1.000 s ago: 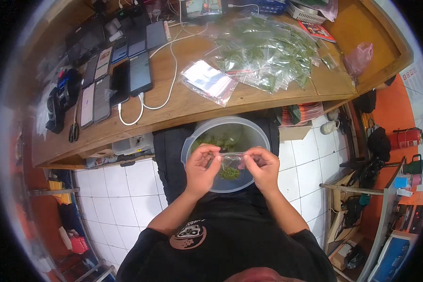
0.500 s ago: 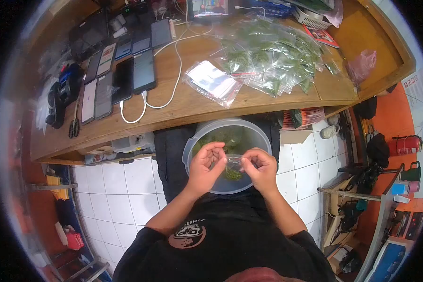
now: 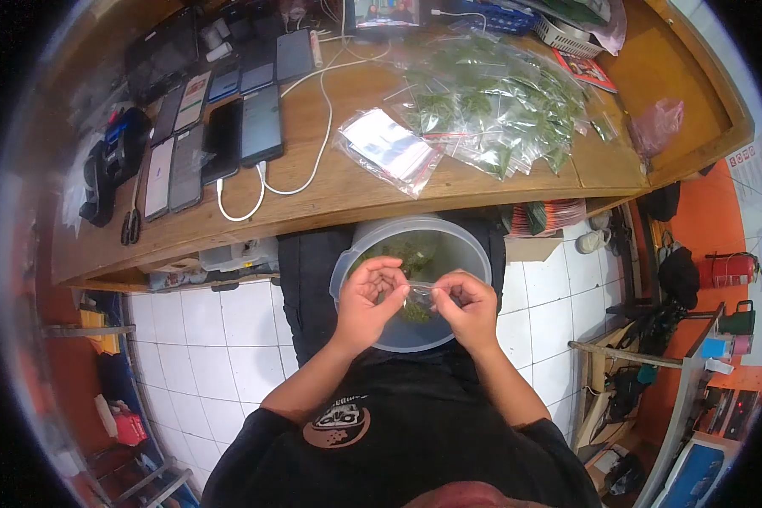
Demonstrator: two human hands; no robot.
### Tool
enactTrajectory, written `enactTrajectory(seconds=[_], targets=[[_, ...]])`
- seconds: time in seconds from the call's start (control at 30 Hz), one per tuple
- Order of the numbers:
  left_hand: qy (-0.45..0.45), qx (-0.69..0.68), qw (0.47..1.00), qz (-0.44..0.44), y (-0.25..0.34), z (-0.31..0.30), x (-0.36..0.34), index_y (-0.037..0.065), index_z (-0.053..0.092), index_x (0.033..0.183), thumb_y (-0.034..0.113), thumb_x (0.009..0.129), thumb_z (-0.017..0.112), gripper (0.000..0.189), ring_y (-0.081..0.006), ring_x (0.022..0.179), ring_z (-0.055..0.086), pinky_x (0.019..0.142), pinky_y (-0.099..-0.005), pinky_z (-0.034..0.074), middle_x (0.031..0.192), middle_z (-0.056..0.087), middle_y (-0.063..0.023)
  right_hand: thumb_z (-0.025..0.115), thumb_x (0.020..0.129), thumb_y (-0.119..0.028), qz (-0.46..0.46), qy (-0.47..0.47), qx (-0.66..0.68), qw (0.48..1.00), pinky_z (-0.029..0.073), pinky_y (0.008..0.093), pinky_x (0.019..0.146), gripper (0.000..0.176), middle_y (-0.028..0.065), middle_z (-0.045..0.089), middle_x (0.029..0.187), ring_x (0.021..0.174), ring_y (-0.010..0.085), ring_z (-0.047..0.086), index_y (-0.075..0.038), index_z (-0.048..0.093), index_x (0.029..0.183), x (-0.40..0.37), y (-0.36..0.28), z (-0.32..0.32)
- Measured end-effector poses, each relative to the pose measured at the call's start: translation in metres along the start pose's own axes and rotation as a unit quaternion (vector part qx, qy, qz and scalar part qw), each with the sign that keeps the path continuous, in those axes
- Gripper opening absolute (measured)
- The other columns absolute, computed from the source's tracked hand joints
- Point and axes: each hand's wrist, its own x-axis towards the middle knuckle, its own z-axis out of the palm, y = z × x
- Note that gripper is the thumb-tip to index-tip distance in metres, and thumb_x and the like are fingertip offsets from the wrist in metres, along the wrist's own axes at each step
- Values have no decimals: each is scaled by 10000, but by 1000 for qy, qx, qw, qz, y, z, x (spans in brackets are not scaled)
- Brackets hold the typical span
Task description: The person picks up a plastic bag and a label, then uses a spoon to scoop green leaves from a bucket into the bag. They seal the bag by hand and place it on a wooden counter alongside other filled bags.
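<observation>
A small clear zip bag stretches between my two hands, with green leafy bits showing below its top. My left hand pinches its left top corner between thumb and fingers. At the other corner, my right hand closes thumb and fingertips on the edge. Under both hands is a translucent round plastic tub, and green plant matter lies inside it. My hands hide part of the tub's contents.
The wooden desk ahead bears several phones, white cables, a stack of unfilled clear bags and a large heap of filled bags. Scissors lie at its left. A ledge stands at my right.
My hands keep nearly the same place and grip, still pinching the bag's top corners. The bag's top edge looks flatter and straighter. The camera view has shifted slightly.
</observation>
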Motion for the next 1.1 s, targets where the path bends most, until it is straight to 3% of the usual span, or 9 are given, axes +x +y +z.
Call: enactTrajectory(seconds=[0.2,0.53,0.63,0.7,1.1], targets=[[5,-9,1000,-3,-4,4,0,3,514,1246,-77,864,648,413,-74,825,563,716,-217,456,928,596,-23,674,811,33,4,16,-3,1000,492,244,685,49,53,622,820,751,100,588,28,648,852,1,4,0],[-13,-4,1000,-10,-5,0,1,26,534,1273,-65,868,647,430,-52,798,543,663,-187,416,919,596,-11,704,786,0,-51,-14,-81,995,459,253,652,71,50,626,781,717,117,576,11,655,836,8,7,0],[-14,-7,1000,-5,-7,-3,0,22,543,1262,-69,870,639,414,-48,789,536,665,-188,417,915,592,-7,704,786,-8,-39,-26,-56,997,452,251,645,67,45,626,778,704,116,570,7,657,832,9,4,3],[-38,-19,999,-32,-6,-5,-1,20,535,1256,-86,866,637,417,-76,863,550,733,-214,440,934,589,-17,704,788,-11,-38,-38,-82,995,448,247,641,70,39,624,775,698,108,566,3,659,839,8,4,3],[-84,-22,995,-41,-4,-6,-1,5,503,1310,-81,885,591,442,-73,870,529,754,-219,433,946,565,-22,707,786,-42,-6,-81,-86,993,384,240,593,81,21,594,756,651,82,479,3,650,823,10,2,6]])
